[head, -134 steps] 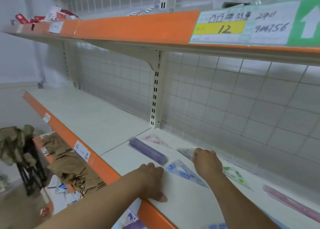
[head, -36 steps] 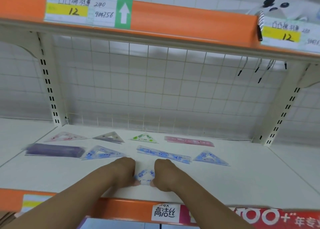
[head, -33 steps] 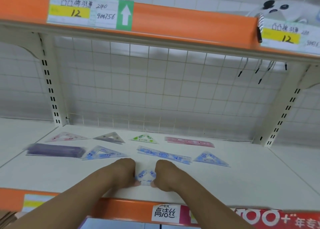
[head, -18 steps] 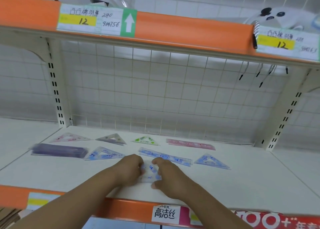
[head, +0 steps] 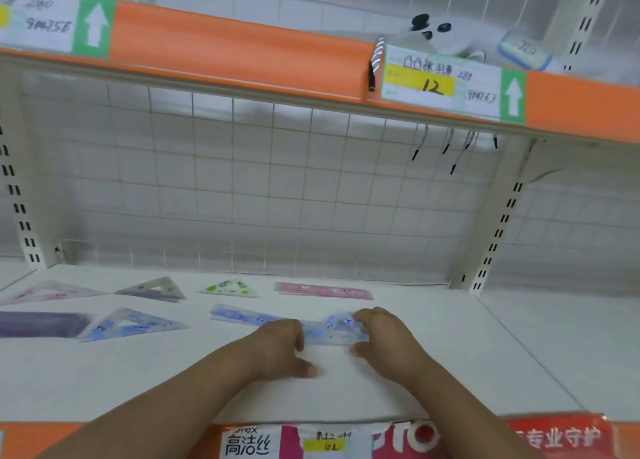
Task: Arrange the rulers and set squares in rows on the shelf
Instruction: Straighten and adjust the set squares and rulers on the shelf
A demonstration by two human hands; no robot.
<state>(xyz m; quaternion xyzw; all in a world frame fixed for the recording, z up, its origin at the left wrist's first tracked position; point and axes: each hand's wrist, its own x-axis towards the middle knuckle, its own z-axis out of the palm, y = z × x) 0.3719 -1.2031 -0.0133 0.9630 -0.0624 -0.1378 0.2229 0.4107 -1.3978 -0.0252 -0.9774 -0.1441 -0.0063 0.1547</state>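
A white shelf (head: 450,372) is carrying the stationery. At the right end of the long blue ruler (head: 239,314), the left hand (head: 277,340) and right hand (head: 384,337) are pinching a small blue set square (head: 337,330) by its corners. Left of that ruler a purple ruler (head: 38,323) is lying; behind it the back row with the pink ruler (head: 322,290) is looking finished, so seemingly only this piece is remaining.

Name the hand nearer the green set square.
Left. The left hand is in front of the green set square, slightly right; the right hand is farther right, pinching a blue set square.
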